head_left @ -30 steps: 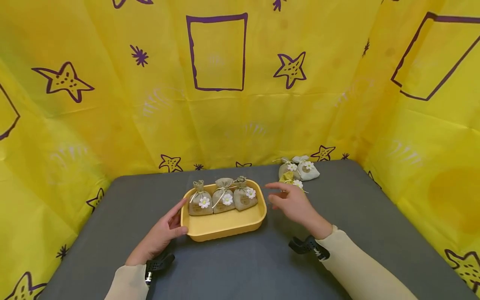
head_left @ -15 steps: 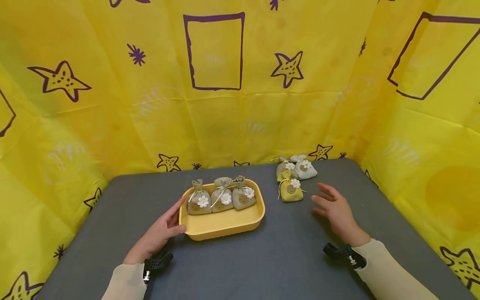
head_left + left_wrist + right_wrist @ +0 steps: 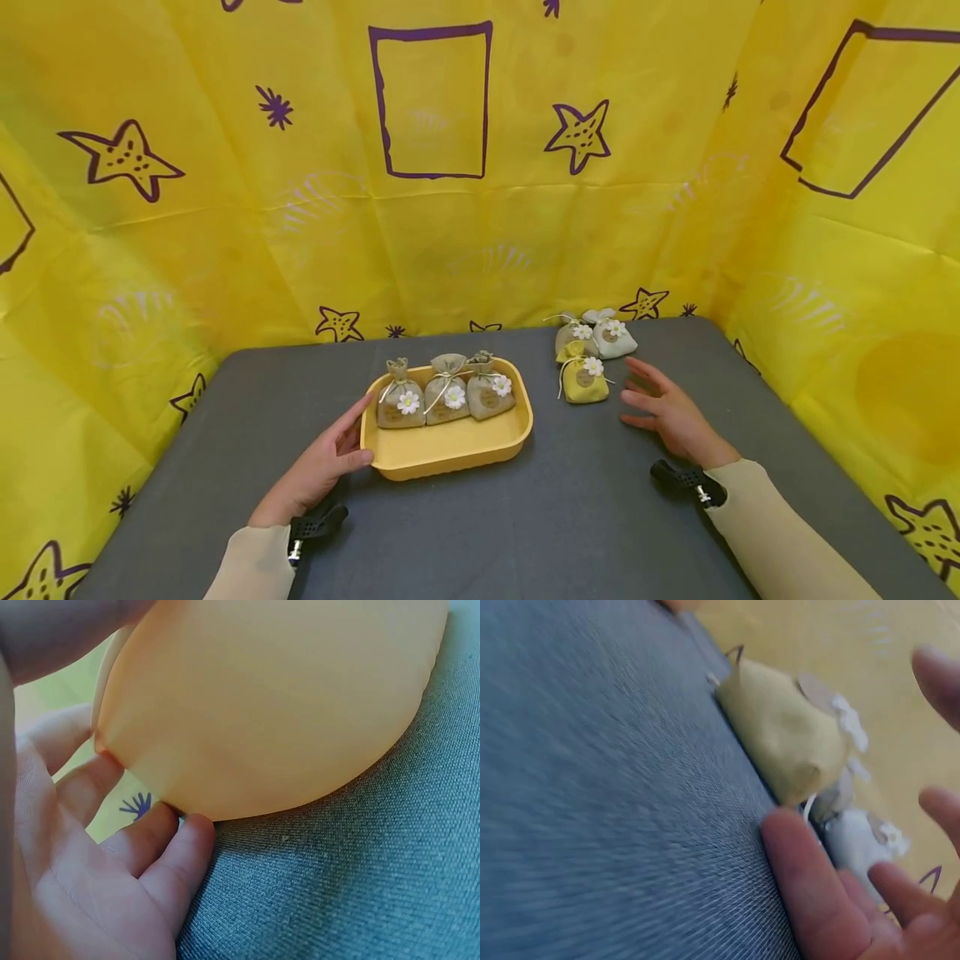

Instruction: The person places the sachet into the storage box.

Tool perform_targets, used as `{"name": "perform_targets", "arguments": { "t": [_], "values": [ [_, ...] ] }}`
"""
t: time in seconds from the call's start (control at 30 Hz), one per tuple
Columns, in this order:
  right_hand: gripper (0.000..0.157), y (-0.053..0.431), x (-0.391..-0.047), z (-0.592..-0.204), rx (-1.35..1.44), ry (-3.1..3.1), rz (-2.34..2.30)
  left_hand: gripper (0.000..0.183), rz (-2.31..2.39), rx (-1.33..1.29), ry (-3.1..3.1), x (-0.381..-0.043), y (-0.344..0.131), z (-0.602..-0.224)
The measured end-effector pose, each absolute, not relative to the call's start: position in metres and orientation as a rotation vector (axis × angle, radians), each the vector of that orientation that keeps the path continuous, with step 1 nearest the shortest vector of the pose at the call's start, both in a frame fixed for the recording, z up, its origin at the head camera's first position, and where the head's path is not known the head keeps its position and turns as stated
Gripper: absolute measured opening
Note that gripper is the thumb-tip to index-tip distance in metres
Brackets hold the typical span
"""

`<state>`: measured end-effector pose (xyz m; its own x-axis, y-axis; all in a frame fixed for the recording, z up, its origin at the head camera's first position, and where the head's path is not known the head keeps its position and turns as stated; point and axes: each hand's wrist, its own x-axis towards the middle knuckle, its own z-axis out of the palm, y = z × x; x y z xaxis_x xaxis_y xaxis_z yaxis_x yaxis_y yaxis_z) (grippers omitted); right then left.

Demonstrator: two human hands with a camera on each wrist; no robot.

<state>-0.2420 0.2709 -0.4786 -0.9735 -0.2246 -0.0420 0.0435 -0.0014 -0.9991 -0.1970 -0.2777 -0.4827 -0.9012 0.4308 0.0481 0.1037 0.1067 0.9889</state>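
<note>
- Tray [image 3: 450,448]: centre of the head frame, its left end between left thumb and fingers.
- Left hand [image 3: 318,468]: curved round that end, holding it.
- Right hand [image 3: 677,422]: right of centre, fingers loosely spread, holding nothing.
- Yellow bag [image 3: 585,387]: just left of those fingertips.

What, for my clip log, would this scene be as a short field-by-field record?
Left hand: grips the tray's left end
Right hand: holds nothing, fingers spread beside the yellow pouch
Yellow tray: holds three tan pouches in a row
Outside tray: yellow pouch, white pouch, another tan pouch
Surface: grey table
</note>
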Motion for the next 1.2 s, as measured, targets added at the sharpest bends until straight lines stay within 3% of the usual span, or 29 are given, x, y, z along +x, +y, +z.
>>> {"name": "perform_targets", "arguments": {
  "t": [0.83, 1.2],
  "values": [
    [0.076, 0.243, -0.286, -0.479, -0.357, 2.268, -1.789, 0.082, 1.897, 0.545, 2.109, -0.198, -0.273, -0.48],
    [0.059, 0.244, -0.29, -0.484, -0.478, 2.466, -1.61, 0.082, 1.903, 0.531, 2.107, -0.198, -0.275, -0.481]
  ]
}}
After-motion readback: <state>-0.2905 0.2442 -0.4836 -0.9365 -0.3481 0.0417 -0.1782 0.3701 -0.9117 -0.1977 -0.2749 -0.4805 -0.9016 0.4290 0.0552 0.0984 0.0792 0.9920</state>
